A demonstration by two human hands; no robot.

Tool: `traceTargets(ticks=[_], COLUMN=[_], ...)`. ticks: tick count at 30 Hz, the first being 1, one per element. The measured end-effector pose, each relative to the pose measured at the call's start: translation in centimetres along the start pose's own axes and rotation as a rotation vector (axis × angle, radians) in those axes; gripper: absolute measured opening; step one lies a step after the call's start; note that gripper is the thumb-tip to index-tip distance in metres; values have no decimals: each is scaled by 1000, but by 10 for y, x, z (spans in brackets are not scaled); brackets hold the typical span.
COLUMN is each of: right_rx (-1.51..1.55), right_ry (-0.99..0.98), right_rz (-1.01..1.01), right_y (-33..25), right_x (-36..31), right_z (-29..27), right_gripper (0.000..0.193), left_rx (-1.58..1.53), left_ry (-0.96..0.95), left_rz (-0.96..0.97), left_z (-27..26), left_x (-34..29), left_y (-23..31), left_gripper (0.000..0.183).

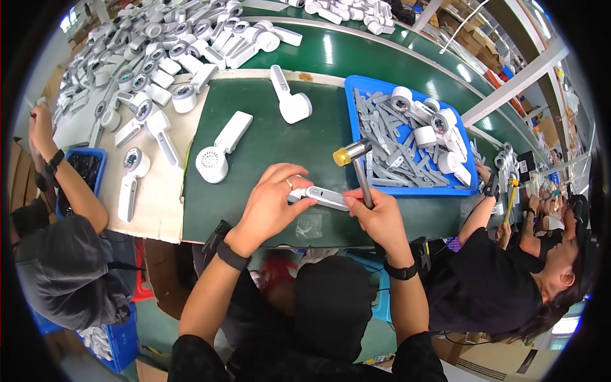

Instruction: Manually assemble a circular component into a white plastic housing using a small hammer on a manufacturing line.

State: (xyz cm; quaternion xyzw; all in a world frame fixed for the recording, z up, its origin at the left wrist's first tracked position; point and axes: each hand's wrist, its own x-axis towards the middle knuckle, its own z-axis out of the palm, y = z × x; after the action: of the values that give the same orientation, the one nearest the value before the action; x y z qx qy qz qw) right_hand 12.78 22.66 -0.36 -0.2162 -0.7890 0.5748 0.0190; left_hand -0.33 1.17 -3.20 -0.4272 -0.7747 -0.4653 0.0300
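Observation:
Low over the front of the green work mat [254, 143], my left hand [267, 200] grips a white handheld fan [328, 197] by its head end, which the fingers mostly hide. Its handle points right, with a grey strip along the upper face. My right hand [382, 219] is closed round a small hammer [360, 172], held upright with its yellow-tipped head above the fist. The thumb and fingertip of that hand also touch the fan handle's end. Two more white fans, one grille side up [212, 164] and one farther back [295, 108], lie on the mat.
A blue tray [351, 105] at right holds many grey strips and several fans. Fans are heaped [146, 63] at back left, beside a green conveyor [324, 48]. Co-workers sit close on both sides; the right one's hand [485, 175] is near the tray.

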Motion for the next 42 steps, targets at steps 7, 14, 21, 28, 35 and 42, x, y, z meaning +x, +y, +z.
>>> traceTargets(ticks=[7,14,21,28,35,42], right_rx=[-23,-121,-118,287,364,363], right_ry=[-20,-69,-88,-322,-293,-241], right_rz=[22,62,273,452,420,359], right_y=[-3,-10,-34,-3,4,4], right_x=[0,6,5,20,15,13], right_z=[-2,-10,-9,-22,-15,-12], right_gripper=[14,17,29,37,38,39], left_rx=[12,289,304,364,353,433], left_ry=[24,-12,-129,-149,-106,-44], left_rz=[2,273,378,400,464,446], left_z=[2,-1,-2,-2,0,0], left_x=[-1,8,14,14,13,7], left_y=[1,4,-9,-11,-13,-8], left_gripper=[30,32,26,27,32,41])
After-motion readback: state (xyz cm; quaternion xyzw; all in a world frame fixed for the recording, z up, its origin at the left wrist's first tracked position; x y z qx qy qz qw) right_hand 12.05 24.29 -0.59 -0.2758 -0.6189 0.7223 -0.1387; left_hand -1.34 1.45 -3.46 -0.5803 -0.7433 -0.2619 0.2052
